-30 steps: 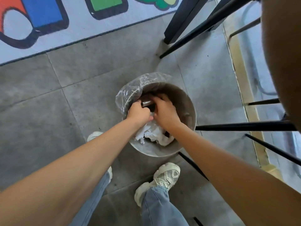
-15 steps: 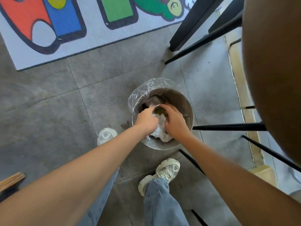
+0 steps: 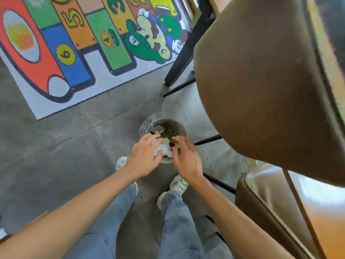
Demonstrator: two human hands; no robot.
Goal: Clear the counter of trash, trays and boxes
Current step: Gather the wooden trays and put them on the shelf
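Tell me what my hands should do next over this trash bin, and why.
Probably lift both away and head back for more. The left hand and right hand are spread open, holding nothing, above the bin, where the white crumpled paper already lies.

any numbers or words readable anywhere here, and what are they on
"5" on the play rug, orange panel.
"6" on the rug, yellow circle.
"4" on the rug, small orange circle.
"3" on the rug, yellow panel at the top edge.
"L" on the rug, green cap of the cartoon figure.
A further digit right of the 3 is cut off, unreadable.
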